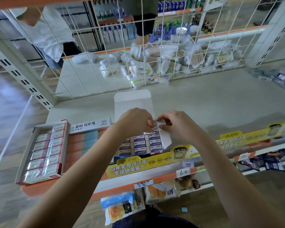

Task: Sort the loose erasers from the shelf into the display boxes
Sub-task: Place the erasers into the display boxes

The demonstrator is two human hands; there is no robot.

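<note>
A white display box [133, 102] stands open on the shelf, its lid flap raised at the back. Rows of white erasers [139, 145] with blue ERASER labels fill it. Over the box's far end, my left hand [135, 120] and my right hand [173, 123] meet, and both pinch one wrapped eraser [155, 125] between fingertips. The box's right side flap [165, 139] hangs open under my right hand. To the left lie a box of orange and blue erasers [85, 142] and a red-edged box [44, 150] of wrapped erasers.
A wire grid [138, 51] closes the shelf's back, with packs of cotton swabs [168, 61] behind it. People stand beyond the grid. Yellow price strips [155, 163] line the shelf's front edge. Snack packets [122, 204] fill the lower shelves. Small packets [276, 78] lie far right.
</note>
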